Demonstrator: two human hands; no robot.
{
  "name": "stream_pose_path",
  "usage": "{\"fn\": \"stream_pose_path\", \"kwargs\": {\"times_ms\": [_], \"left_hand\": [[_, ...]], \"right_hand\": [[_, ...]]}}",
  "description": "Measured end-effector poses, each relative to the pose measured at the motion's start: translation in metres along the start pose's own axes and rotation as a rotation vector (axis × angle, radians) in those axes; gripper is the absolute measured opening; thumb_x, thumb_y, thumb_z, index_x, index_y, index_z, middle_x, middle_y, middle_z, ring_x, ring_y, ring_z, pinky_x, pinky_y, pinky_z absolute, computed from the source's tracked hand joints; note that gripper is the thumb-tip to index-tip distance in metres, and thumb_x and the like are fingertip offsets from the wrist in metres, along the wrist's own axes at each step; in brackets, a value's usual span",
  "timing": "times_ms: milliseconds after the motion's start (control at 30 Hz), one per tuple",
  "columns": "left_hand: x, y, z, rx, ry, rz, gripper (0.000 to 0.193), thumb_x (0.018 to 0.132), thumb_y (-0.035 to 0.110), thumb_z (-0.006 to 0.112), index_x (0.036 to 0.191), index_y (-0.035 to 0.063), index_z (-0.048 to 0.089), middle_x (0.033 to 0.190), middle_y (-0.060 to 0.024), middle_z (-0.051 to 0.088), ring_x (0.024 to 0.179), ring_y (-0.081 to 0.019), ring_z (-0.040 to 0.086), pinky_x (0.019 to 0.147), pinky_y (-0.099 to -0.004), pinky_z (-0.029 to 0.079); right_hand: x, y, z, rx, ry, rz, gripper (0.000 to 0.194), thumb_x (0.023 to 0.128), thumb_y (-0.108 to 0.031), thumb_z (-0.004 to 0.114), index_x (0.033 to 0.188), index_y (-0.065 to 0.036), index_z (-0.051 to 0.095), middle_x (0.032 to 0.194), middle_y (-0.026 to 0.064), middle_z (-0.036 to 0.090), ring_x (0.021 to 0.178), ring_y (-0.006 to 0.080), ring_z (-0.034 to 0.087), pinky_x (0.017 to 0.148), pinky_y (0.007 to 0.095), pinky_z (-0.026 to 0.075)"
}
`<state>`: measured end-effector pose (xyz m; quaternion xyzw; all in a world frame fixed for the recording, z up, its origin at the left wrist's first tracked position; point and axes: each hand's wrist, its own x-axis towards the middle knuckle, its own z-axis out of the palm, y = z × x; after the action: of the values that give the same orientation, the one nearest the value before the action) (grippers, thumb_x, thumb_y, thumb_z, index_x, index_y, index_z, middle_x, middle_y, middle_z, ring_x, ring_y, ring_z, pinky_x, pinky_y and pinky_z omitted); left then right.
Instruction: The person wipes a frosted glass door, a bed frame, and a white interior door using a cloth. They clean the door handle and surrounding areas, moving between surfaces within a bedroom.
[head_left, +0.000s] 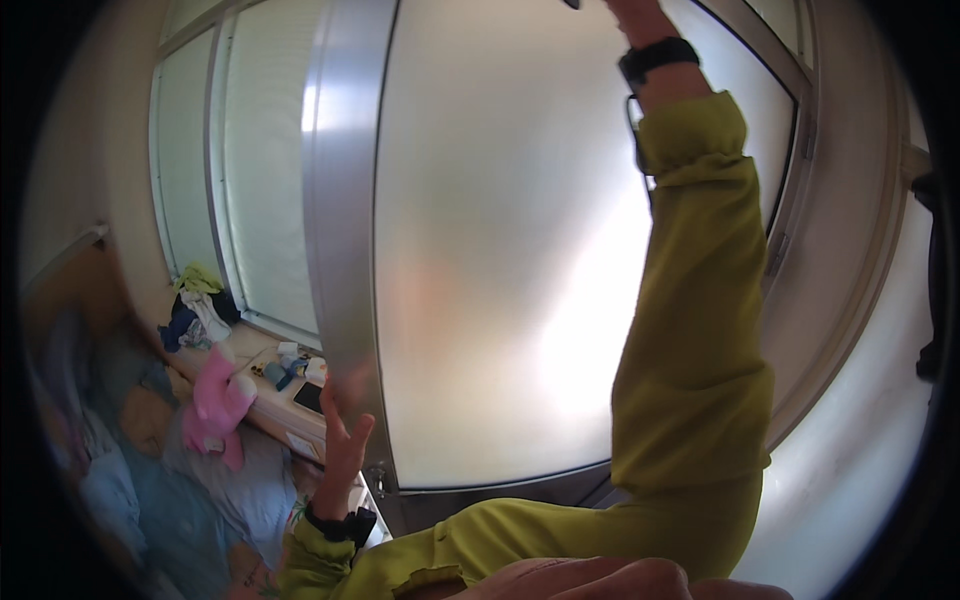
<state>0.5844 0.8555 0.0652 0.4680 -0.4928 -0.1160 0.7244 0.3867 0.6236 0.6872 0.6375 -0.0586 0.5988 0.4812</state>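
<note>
My left hand (343, 442) is raised at the edge of a metal-framed door with a frosted pane (495, 247), its fingers apart and nothing seen in it. Whether its fingertips touch the metal frame (346, 187) I cannot tell. My right arm, in a yellow-green sleeve, reaches up across the pane; only the wrist with a black band (660, 60) shows, and the hand is cut off by the top edge. A small dark piece of something shows beside it at the top edge. A black band is also on my left wrist.
At the left, a ledge (277, 409) under a frosted window holds crumpled clothes (199, 311), a dark phone-like object (308, 397) and small items. A pink plush toy (217, 405) lies against it, over a bed with rumpled bedding (165, 495). A door latch (379, 481) is near my left hand.
</note>
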Motion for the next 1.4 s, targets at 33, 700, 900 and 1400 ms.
{"fn": "stream_pose_path", "kwargs": {"times_ms": [33,700,900,1400], "left_hand": [[-0.001,-0.004,-0.001,-0.018,0.002,0.01,0.093,0.092,0.047,0.071,0.155,0.0032,0.017,0.15,-0.0147,0.037,0.139,-0.0261,0.037,0.116,-0.0409,0.027],[-0.014,-0.022,0.013,0.339,0.239,-0.115,0.094,0.101,0.055,0.052,0.16,0.0007,0.004,0.167,-0.014,0.01,0.154,-0.0264,0.007,0.124,-0.0387,0.005],[-0.013,-0.022,0.01,0.393,0.259,-0.105,0.093,0.101,0.054,0.052,0.16,0.0007,0.004,0.167,-0.0137,0.01,0.154,-0.0264,0.007,0.124,-0.0384,0.006],[0.001,-0.007,0.012,0.099,0.111,-0.018,0.085,0.097,0.046,0.065,0.154,0.0031,0.018,0.15,-0.015,0.035,0.141,-0.0259,0.032,0.117,-0.0388,0.023]], "right_hand": [[-0.011,0.027,-0.007,-0.041,-0.009,0.028,0.066,0.082,-0.002,0.053,0.146,-0.016,0.045,0.15,0.0194,0.045,0.139,0.0417,0.041,0.115,0.055,0.032],[-0.273,0.395,-0.103,-0.011,0.01,0.451,0.045,0.094,-0.03,0.053,0.136,-0.012,0.053,0.124,0.0221,0.064,0.116,0.0419,0.059,0.098,0.047,0.048],[-0.288,0.379,-0.077,-0.084,-0.048,0.688,0.043,0.093,-0.034,0.053,0.128,-0.011,0.058,0.119,0.0229,0.067,0.112,0.0457,0.062,0.094,0.0509,0.051],[-0.061,-0.097,0.032,0.1,0.013,0.35,0.074,0.086,-0.025,0.06,0.151,0.001,0.033,0.155,0.0293,0.031,0.144,0.0538,0.02,0.117,0.0683,0.012]]}}
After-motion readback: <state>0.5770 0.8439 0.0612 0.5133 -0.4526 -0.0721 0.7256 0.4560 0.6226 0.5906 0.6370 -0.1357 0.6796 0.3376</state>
